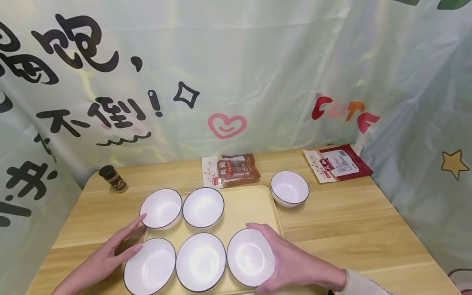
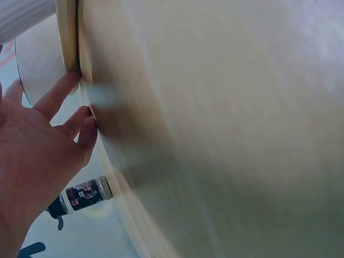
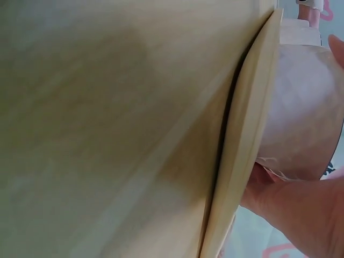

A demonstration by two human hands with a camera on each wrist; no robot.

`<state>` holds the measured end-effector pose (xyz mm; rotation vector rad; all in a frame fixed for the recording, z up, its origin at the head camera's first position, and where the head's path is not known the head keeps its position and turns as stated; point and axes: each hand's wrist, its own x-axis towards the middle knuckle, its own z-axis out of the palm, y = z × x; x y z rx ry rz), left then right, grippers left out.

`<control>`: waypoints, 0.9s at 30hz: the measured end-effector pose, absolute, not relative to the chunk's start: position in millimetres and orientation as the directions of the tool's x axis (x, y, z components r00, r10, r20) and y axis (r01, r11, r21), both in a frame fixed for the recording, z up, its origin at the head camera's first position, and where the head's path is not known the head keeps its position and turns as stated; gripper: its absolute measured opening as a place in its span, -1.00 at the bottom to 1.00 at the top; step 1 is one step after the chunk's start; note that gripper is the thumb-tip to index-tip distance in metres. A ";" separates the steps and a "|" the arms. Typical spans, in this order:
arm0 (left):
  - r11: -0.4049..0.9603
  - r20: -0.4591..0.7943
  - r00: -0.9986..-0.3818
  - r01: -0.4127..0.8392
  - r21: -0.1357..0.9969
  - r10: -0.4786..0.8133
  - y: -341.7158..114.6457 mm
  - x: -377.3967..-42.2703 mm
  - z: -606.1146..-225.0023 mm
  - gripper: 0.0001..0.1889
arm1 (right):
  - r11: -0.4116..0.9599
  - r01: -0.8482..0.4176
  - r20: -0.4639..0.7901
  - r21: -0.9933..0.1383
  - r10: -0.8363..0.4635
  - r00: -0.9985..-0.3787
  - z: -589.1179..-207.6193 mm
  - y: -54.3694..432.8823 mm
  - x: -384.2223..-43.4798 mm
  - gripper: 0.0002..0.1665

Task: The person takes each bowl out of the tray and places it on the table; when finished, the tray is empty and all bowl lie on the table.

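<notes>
White bowls with dark rims stand in two rows on a pale yellow tray. My right hand grips the front-right bowl, fingers and thumb spread around its outer side. In the right wrist view that bowl sits at the tray's edge. My left hand lies at the tray's left side with fingers extended. Its fingertips overlap the back-left bowl, and its thumb is at the rim of the front-left bowl. Beside these are the front-middle bowl and a second back bowl.
Another white bowl stands on the wooden table right of the tray. Behind the tray lies a brown spice packet; a red one is at the back right. A black-capped spice jar is at the back left, before a printed curtain.
</notes>
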<state>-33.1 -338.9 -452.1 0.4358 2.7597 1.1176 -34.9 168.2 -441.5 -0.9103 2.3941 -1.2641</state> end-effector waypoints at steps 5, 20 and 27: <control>0.669 -0.011 -0.947 0.218 0.711 0.321 -338.3 -32.9 -451.9 -0.20 | 0.397 -0.427 0.081 -0.812 -0.649 -0.757 -442.9 167.1 -34.7 0.51; 0.667 -0.001 -0.947 0.225 0.710 0.320 -339.3 -32.7 -455.3 -0.20 | 0.423 -0.327 0.019 -0.845 -0.589 -0.808 -435.5 173.7 -33.3 0.51; 0.676 -0.010 -0.952 0.210 0.706 0.307 -339.0 -32.7 -454.3 -0.20 | 0.437 -0.316 0.046 -0.842 -0.525 -0.850 -419.9 184.3 -40.7 0.52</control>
